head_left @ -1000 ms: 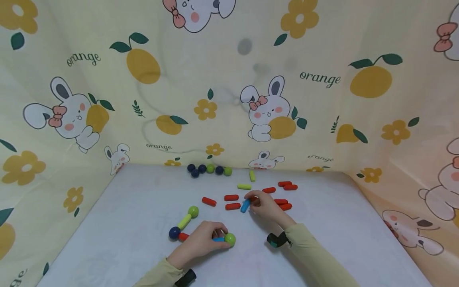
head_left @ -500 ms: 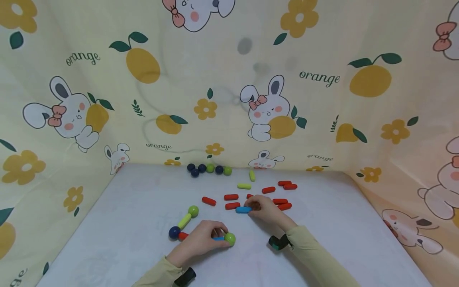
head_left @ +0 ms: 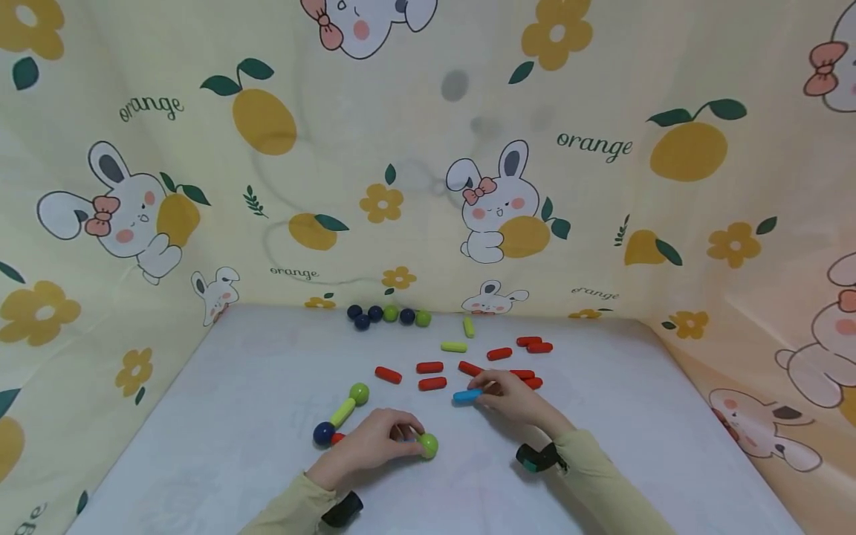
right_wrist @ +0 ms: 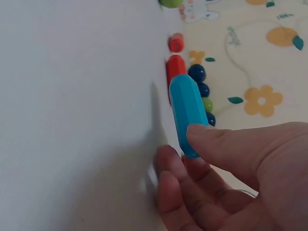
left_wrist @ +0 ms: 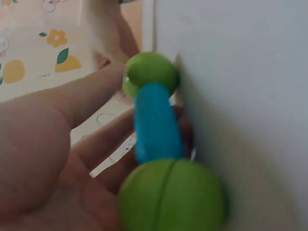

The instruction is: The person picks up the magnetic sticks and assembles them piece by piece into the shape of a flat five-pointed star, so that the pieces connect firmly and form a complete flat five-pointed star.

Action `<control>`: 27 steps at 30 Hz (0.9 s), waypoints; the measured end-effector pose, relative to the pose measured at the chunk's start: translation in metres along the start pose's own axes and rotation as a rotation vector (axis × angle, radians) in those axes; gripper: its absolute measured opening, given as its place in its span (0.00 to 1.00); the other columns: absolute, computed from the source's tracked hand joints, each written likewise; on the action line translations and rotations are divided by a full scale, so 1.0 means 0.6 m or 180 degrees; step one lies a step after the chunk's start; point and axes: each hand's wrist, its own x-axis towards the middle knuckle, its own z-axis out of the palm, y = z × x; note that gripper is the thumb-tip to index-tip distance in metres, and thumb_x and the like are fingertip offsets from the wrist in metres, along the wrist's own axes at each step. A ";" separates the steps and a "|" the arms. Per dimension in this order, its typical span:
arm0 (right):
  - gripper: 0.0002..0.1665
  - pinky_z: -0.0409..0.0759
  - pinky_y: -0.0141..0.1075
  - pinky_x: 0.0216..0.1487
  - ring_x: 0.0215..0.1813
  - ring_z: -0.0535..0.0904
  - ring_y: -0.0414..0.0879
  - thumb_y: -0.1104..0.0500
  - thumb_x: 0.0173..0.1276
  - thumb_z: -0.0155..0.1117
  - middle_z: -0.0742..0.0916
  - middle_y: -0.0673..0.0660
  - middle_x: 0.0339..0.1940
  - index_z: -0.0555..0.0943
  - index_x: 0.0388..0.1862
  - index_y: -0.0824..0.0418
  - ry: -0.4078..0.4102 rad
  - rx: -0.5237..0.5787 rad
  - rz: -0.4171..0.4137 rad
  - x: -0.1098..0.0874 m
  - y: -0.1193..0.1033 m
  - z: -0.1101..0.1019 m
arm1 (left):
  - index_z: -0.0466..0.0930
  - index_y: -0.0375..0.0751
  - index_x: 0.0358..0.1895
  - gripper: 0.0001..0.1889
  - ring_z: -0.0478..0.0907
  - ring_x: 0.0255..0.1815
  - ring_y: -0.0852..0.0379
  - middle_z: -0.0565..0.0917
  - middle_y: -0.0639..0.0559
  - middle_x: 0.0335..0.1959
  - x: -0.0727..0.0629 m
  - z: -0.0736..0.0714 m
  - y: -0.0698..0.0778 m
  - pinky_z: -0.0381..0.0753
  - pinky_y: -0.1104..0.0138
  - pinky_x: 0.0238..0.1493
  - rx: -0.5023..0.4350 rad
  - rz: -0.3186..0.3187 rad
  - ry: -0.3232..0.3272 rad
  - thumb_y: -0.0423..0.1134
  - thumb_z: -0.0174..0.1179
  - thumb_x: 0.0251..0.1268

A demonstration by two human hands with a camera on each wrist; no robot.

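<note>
Ball-and-rod chain, glossy and plastic-looking in green, dark blue, red and bright blue, lies on the white tabletop, its middle hidden beneath your left hand, thumb and fingers clamped about its right end; your right hand, beyond and to the right, pinches a faceted bright-blue rod by one end; that rod should prove light, stiff and slightly slick, best gripped across its flats; smallest, the chain's round green end ball may roll, so hold it at its widest.
</note>
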 end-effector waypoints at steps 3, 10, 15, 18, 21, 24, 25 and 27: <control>0.11 0.81 0.38 0.40 0.42 0.79 0.48 0.61 0.65 0.66 0.82 0.51 0.44 0.82 0.46 0.53 -0.0074 0.0153 0.0032 -0.010 0.002 -0.007 | 0.84 0.52 0.46 0.11 0.73 0.38 0.59 0.80 0.61 0.35 -0.001 -0.009 0.002 0.74 0.64 0.44 -0.0095 -0.0067 -0.0145 0.50 0.57 0.69; 0.13 0.81 0.38 0.44 0.43 0.80 0.48 0.58 0.65 0.67 0.82 0.52 0.47 0.82 0.49 0.54 -0.0317 0.0447 0.0030 -0.030 -0.006 -0.007 | 0.84 0.52 0.46 0.11 0.73 0.40 0.58 0.81 0.61 0.36 -0.002 -0.016 0.005 0.74 0.62 0.46 -0.0229 -0.0133 -0.0219 0.50 0.56 0.69; 0.12 0.81 0.37 0.43 0.43 0.80 0.48 0.55 0.65 0.66 0.83 0.51 0.46 0.82 0.48 0.52 -0.0538 0.0502 -0.0089 -0.035 -0.008 0.005 | 0.84 0.51 0.45 0.09 0.75 0.35 0.57 0.81 0.58 0.34 -0.001 -0.014 0.000 0.75 0.67 0.38 -0.0299 -0.0045 -0.0239 0.42 0.66 0.61; 0.11 0.81 0.37 0.44 0.43 0.80 0.48 0.55 0.66 0.66 0.83 0.50 0.46 0.82 0.47 0.51 -0.0652 0.0533 -0.0136 -0.035 -0.012 0.014 | 0.84 0.52 0.45 0.11 0.75 0.34 0.57 0.81 0.58 0.34 -0.001 -0.013 -0.003 0.75 0.68 0.37 -0.0292 -0.0036 -0.0236 0.39 0.68 0.59; 0.11 0.81 0.38 0.44 0.43 0.80 0.49 0.56 0.66 0.66 0.83 0.50 0.47 0.82 0.47 0.50 -0.0765 0.0577 -0.0152 -0.035 -0.018 0.023 | 0.84 0.52 0.45 0.11 0.75 0.34 0.57 0.81 0.58 0.33 0.000 -0.012 -0.004 0.76 0.68 0.37 -0.0275 -0.0040 -0.0223 0.38 0.68 0.58; 0.11 0.81 0.38 0.45 0.44 0.80 0.48 0.57 0.66 0.65 0.83 0.50 0.46 0.82 0.48 0.51 -0.0855 0.0616 -0.0153 -0.035 -0.026 0.030 | 0.84 0.53 0.45 0.11 0.75 0.34 0.57 0.81 0.59 0.33 0.000 -0.012 -0.004 0.75 0.68 0.37 -0.0261 -0.0038 -0.0210 0.39 0.68 0.58; 0.11 0.80 0.37 0.46 0.44 0.80 0.48 0.58 0.66 0.65 0.84 0.50 0.46 0.82 0.48 0.52 -0.0878 0.0617 -0.0162 -0.035 -0.028 0.032 | 0.84 0.53 0.45 0.11 0.75 0.34 0.57 0.81 0.58 0.33 0.000 -0.012 -0.004 0.75 0.68 0.37 -0.0259 -0.0029 -0.0204 0.39 0.68 0.58; 0.11 0.79 0.37 0.47 0.45 0.80 0.48 0.59 0.67 0.64 0.84 0.50 0.46 0.82 0.48 0.53 -0.0908 0.0607 -0.0192 -0.035 -0.033 0.035 | 0.84 0.53 0.45 0.11 0.75 0.33 0.57 0.81 0.58 0.33 -0.001 -0.011 -0.004 0.75 0.68 0.36 -0.0254 -0.0020 -0.0198 0.39 0.68 0.58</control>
